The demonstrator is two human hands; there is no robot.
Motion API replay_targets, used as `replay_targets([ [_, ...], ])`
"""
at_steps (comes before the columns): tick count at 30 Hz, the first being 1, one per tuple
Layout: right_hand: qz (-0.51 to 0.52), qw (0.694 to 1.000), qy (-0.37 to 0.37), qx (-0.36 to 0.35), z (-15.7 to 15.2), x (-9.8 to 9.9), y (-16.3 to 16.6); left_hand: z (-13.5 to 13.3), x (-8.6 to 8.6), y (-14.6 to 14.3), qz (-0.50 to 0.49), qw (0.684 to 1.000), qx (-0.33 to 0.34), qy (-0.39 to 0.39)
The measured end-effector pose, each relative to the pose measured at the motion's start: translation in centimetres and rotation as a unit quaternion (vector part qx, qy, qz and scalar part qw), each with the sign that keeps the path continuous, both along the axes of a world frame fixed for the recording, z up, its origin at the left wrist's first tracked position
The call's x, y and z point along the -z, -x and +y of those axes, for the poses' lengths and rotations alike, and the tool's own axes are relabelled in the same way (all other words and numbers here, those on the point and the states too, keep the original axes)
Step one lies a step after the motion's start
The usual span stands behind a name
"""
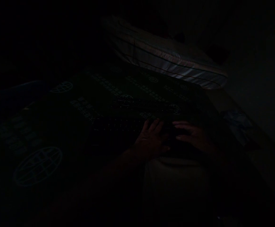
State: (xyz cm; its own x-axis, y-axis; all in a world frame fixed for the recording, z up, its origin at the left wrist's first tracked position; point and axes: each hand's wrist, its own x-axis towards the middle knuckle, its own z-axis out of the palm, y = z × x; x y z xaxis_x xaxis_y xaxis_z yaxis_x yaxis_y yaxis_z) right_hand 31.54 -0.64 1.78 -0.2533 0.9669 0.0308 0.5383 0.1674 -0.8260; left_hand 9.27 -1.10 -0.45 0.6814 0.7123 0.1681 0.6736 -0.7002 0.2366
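The view is very dark. A black keyboard [118,126], with rows of faint key marks, lies on a dark green printed sheet [80,91]. My left hand [151,137] rests over its right half, palm down, with the fingers spread. Just to the right, my right hand [191,135] reaches in from the side over the keyboard's right end, fingers stretched out and slightly apart. Neither hand grips anything. Which keys the fingertips touch cannot be made out.
Beyond the sheet stands a mattress-like pad [170,64] in a striped cover. A second dark thing with small dots [139,104] lies behind the keyboard. To the right is crumpled bluish cloth [238,119]; at far left, a dark blue object [14,94].
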Motion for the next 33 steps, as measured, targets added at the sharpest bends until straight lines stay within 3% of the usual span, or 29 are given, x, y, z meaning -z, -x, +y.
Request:
replay_targets([
  [14, 0.027, 1.000, 0.000, 0.004, -0.1, 0.0, 0.1, 0.0, 0.0, 0.3, -0.024, 0.999, 0.045, -0.008],
  [25, 0.017, 1.000, 0.003, -0.005, 0.0, 0.2, -0.2, 0.0, -0.4, -0.3, 0.015, 1.000, 0.010, -0.006],
  [33, 0.067, 0.997, 0.033, 0.011, -0.3, -0.2, -0.3, 0.1, -0.5, -1.4, 0.030, 0.999, -0.001, -0.012],
])
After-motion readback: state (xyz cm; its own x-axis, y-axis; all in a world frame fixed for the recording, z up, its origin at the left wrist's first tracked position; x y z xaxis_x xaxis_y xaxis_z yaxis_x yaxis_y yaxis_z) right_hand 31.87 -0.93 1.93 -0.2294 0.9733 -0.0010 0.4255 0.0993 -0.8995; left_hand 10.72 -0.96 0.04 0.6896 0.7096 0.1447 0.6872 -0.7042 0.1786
